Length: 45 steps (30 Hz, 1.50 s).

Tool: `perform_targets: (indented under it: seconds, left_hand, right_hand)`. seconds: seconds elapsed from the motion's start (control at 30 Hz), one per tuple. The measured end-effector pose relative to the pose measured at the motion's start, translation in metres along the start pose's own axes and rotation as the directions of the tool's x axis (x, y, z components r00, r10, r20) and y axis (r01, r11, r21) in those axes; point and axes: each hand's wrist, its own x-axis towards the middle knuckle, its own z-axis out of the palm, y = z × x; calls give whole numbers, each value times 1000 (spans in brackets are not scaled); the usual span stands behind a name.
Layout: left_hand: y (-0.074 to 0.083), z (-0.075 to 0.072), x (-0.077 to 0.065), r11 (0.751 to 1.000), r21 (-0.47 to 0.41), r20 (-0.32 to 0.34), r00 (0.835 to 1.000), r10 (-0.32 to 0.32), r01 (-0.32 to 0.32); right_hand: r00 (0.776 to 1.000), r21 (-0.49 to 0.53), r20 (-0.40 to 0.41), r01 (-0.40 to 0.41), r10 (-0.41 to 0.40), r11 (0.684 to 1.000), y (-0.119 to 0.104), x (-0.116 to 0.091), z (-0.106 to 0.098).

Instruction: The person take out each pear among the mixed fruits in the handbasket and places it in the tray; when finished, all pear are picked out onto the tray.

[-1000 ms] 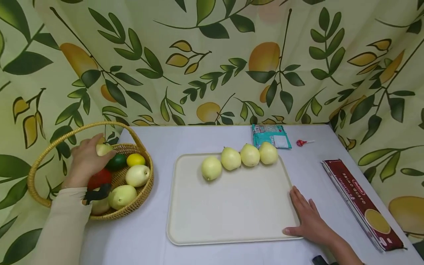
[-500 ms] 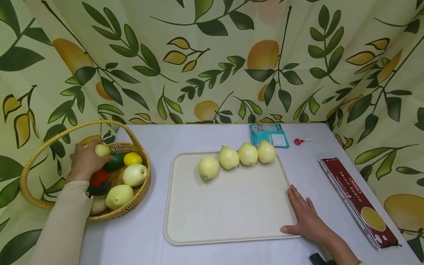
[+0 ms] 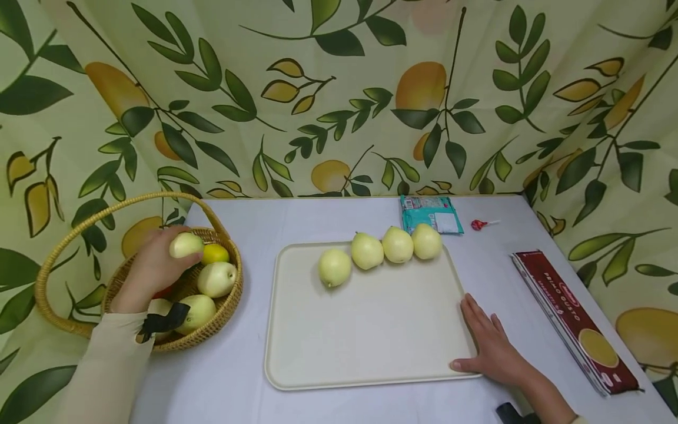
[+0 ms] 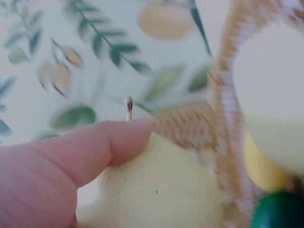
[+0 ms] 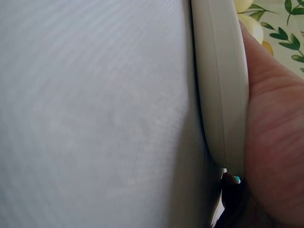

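My left hand (image 3: 150,271) grips a pale yellow-green pear (image 3: 186,245) over the back of the wicker basket (image 3: 226,317). In the left wrist view, the thumb lies across the top of this pear (image 4: 161,185) beside its stem. Inside the basket are more pale fruits (image 3: 217,280) and a yellow lemon (image 3: 215,253); my hand hides much of a red one. My right hand (image 3: 495,353) rests at the right edge of a cream tray (image 3: 371,330), fingers straight along its side and thumb at the near corner. Several pears (image 3: 334,268) stand in a row along the tray's back.
A tall basket handle (image 3: 62,244) arches over my left wrist. Behind the tray lie a teal packet (image 3: 430,214) and a red lollipop (image 3: 479,225). A dark red spaghetti pack (image 3: 577,324) lies to the right. Leaf-patterned cloth (image 3: 328,118) hangs behind the white table.
My left hand has moved right within the basket with the pear, now covering the dark green fruit and most of the red one. The right hand has stayed at the tray.
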Motion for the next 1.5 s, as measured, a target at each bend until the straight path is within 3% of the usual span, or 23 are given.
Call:
perform_targets:
  seconds: [0.2,0.5,0.77,0.9,1.27,1.5]
  left_hand:
    - [34,6,-6,986,-62,-7,988,154,-154]
    - [56,31,1,964,-158,-44,977,207,-212]
    - [75,89,11,956,-210,33,976,216,-205]
    - [80,110,15,951,-232,35,976,216,-202]
    - [76,147,19,952,-261,91,978,189,-160]
    - [81,155,22,947,-260,100,970,219,-187]
  right_hand:
    - [1000,0,-4,-6,6,1000,1,-1,1]
    - [1000,-3,-9,-2,2,1000,1,-2,3]
    - [999,-2,-35,22,-22,1000,1,-4,4]
    - [999,-15,-37,26,-27,1000,0,-4,3]
    - [999,-13,-27,29,-30,999,2,-2,2]
    - [999,-16,-29,21,-21,1000,3,-2,3]
